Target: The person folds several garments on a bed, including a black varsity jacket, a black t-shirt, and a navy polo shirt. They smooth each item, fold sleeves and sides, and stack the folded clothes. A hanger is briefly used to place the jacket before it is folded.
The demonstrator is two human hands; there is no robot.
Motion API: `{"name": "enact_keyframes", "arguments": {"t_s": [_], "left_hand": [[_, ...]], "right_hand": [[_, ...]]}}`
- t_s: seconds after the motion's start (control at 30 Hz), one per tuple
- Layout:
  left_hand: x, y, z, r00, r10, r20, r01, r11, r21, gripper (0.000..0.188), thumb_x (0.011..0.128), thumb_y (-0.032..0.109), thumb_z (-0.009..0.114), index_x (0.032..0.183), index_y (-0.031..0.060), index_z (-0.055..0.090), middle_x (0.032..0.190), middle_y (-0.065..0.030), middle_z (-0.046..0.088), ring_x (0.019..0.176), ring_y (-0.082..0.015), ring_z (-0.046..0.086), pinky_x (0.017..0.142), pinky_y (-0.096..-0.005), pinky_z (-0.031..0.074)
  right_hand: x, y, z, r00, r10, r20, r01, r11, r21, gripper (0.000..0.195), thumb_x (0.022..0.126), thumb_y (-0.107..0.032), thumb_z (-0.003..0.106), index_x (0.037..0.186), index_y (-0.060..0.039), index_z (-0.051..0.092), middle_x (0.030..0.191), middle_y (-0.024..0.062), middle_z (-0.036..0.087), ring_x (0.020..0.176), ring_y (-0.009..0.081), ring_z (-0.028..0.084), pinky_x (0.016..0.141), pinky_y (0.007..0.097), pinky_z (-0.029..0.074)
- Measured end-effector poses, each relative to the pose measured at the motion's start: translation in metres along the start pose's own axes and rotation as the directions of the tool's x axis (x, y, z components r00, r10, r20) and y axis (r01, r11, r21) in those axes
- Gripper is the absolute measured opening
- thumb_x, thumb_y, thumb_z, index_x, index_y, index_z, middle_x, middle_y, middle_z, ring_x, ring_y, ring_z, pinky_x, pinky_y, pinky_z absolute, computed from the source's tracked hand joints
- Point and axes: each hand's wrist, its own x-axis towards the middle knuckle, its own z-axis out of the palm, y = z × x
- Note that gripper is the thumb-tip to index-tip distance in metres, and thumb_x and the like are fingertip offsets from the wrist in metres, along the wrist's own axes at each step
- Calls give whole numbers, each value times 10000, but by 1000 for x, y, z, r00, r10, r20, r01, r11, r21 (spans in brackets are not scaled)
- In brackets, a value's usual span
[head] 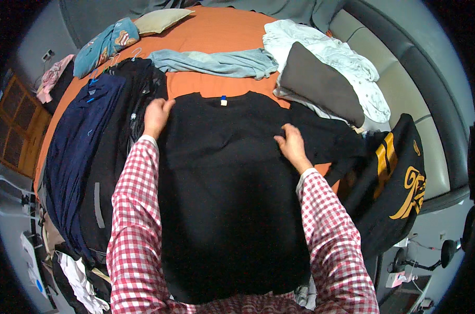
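Observation:
A black short-sleeved T-shirt [229,168] lies spread before me on the bed, collar at the far side with a small blue and white label [223,101] inside the neck. My left hand [157,117] is at its left shoulder edge, fingers curled round the cloth and thumb over the fabric. Over the right side of the chest, below the shoulder, is my right hand [293,146], thumb and forefinger apart; whether it touches the cloth is hard to see. The right sleeve [327,135] stretches outward. No left sleeve shows, and the lower hem is in dark shadow near my body.
Dark garments on hangers [84,145] lie along the left. A black garment with yellow print [394,188] is at the right. Beyond are a light blue garment [221,62], a grey pillow [319,84], white bedding [339,66] and the orange bedsheet [225,29].

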Motion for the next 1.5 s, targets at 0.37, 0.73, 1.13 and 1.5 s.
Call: {"name": "enact_keyframes", "arguments": {"t_s": [0.37,0.73,1.13,1.5], "left_hand": [[-63,24,8,823,-111,557,-221,840,495,850,781,779,415,1478,316,266,1565,-45,161,1447,-327,16,1097,-630,3],[-89,15,7,940,226,255,-325,823,466,696,764,674,558,1313,246,539,1464,-78,361,1386,-318,222,1070,-613,135],[-143,176,95,705,576,414,-612,789,-57,852,776,456,694,1461,141,296,1490,-119,311,1413,-303,202,1139,-493,161],[-135,241,130,756,649,91,-634,759,-144,506,813,250,640,1294,160,513,1414,-49,439,1338,-273,345,1059,-552,268]], "right_hand": [[-10,-27,26,967,-98,234,163,948,-274,529,922,-523,448,1399,-295,427,1523,48,276,1414,336,171,1106,593,104],[-46,2,18,952,-296,80,307,919,-247,507,880,-419,561,1319,-171,505,1409,102,420,1291,321,357,999,512,300],[-115,89,-70,554,781,-289,-338,528,779,442,905,-419,606,963,19,606,843,45,618,711,131,557,656,265,467],[-11,103,-125,399,835,-379,-123,459,880,607,778,-457,709,757,144,628,828,191,675,700,245,625,687,364,491]]}}
